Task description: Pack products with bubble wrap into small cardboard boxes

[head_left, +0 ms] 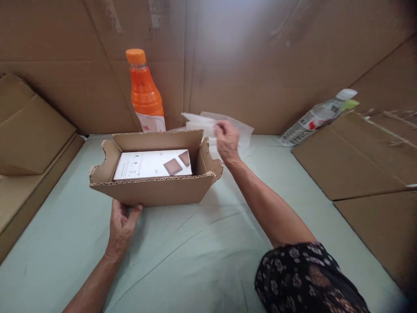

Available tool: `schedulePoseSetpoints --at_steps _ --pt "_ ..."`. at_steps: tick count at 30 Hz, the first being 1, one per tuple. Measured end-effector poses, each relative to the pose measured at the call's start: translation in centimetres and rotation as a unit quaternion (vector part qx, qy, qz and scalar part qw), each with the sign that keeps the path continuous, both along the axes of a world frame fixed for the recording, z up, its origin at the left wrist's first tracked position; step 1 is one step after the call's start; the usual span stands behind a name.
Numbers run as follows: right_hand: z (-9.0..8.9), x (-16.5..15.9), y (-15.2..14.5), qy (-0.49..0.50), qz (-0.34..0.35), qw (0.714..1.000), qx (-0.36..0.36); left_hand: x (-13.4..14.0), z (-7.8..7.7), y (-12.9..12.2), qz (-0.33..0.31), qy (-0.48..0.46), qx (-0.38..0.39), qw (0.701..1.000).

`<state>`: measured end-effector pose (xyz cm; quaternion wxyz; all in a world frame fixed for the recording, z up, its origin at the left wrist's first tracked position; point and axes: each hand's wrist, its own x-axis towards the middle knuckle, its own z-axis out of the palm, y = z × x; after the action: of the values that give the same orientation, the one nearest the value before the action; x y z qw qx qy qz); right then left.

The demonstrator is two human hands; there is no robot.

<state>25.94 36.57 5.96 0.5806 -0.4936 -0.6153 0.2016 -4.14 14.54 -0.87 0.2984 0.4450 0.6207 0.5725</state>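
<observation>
On a pale green, creased surface [202, 261], the left hand [121, 228] is placed against the lower front edge of an open-topped brown cardboard box [163, 191]; with its fingers partly hidden, whether the box is gripped cannot be told. A white, printed rectangular carton [146, 165] is contained inside. Near the box's right end, a thin white sheet [199, 124] is pinched by the right hand's [228, 141] closed fingers. Behind the box, an orange-capped plastic bottle of orange liquid [146, 95] is seen upright.
</observation>
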Motion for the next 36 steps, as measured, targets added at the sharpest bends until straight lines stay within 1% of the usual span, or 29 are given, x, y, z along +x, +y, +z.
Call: schedulePoseSetpoints --at_steps 1,3,4,5,6,7,8,10,11,12,13,14,16,17,19,22,25,28,30,31,33,35,36 --pt "0.1 1.6 -1.4 0.051 -0.017 0.998 -0.018 0.0 0.0 0.0 -0.005 0.001 0.004 1.0" --pt "0.0 5.0 -5.0 0.138 -0.022 0.985 -0.099 0.1 0.1 0.0 -0.011 0.0 0.014 1.0" --pt "-0.3 6.5 -7.2 0.147 -0.014 0.977 -0.152 0.1 0.2 0.0 -0.011 -0.001 0.018 1.0" --pt "-0.7 8.0 -9.4 0.132 -0.011 0.971 -0.198 0.2 0.4 0.0 -0.009 -0.002 0.018 1.0" --pt "-1.0 9.3 -11.6 0.106 -0.02 0.967 -0.23 0.3 0.5 0.0 -0.005 -0.003 0.017 1.0" --pt "-1.2 10.4 -13.8 0.079 -0.043 0.965 -0.244 0.3 0.7 0.0 -0.002 -0.002 0.016 1.0" --pt "-1.3 11.3 -15.7 0.058 -0.075 0.966 -0.242 0.3 0.8 -0.1 0.002 0.0 0.014 1.0" --pt "-0.9 12.1 -19.0 0.04 -0.124 0.969 -0.211 0.3 0.9 -0.1 0.006 0.008 0.013 1.0" --pt "-0.5 11.9 -20.3 0.031 -0.125 0.972 -0.196 0.3 0.9 0.0 0.009 0.012 0.015 1.0" --pt "0.0 11.4 -21.2 0.012 -0.107 0.976 -0.187 0.3 0.9 0.0 0.016 0.015 0.018 1.0" --pt "0.4 10.4 -21.9 -0.011 -0.071 0.98 -0.184 0.4 0.8 0.0 0.024 0.017 0.02 0.999" --pt "0.8 9.1 -22.3 -0.034 -0.022 0.982 -0.185 0.4 0.8 0.0 0.033 0.017 0.024 0.999" --pt "1.0 5.9 -22.3 -0.066 0.074 0.975 -0.199 0.5 0.8 0.0 0.044 0.011 0.03 0.998" --pt "1.0 4.3 -21.9 -0.074 0.112 0.969 -0.209 0.6 0.9 0.0 0.043 0.009 0.032 0.999" --pt "0.6 1.4 -20.6 -0.085 0.157 0.957 -0.229 0.7 1.1 0.3 0.03 0.009 0.031 0.999" --pt "-0.2 -1.4 -17.7 -0.116 0.176 0.947 -0.244 0.6 1.4 1.7 0.021 0.019 0.035 0.999" --pt "-0.6 -3.0 -14.4 -0.129 0.168 0.953 -0.215 0.4 1.5 4.6 0.03 0.018 0.04 0.999" --pt "-0.6 -3.6 -12.1 -0.119 0.172 0.96 -0.186 0.2 1.5 7.6 0.043 0.009 0.039 0.998" --pt "-0.6 -3.0 -12.0 -0.107 0.172 0.963 -0.176 0.0 1.4 8.1 0.047 -0.001 0.037 0.998" --pt "-0.6 -2.2 -12.3 -0.107 0.164 0.966 -0.168 -0.2 1.4 7.7 0.049 -0.006 0.033 0.998" --pt "-1.0 0.3 -13.5 -0.133 0.126 0.971 -0.151 -0.6 1.4 5.5 0.049 0.002 0.015 0.999" --pt "-1.9 3.1 -14.8 -0.198 0.07 0.966 -0.149 -0.6 1.5 2.0 0.04 0.04 -0.024 0.998" --pt "-2.4 4.2 -15.4 -0.239 0.042 0.958 -0.156 -0.5 1.7 0.0 0.031 0.067 -0.047 0.996"
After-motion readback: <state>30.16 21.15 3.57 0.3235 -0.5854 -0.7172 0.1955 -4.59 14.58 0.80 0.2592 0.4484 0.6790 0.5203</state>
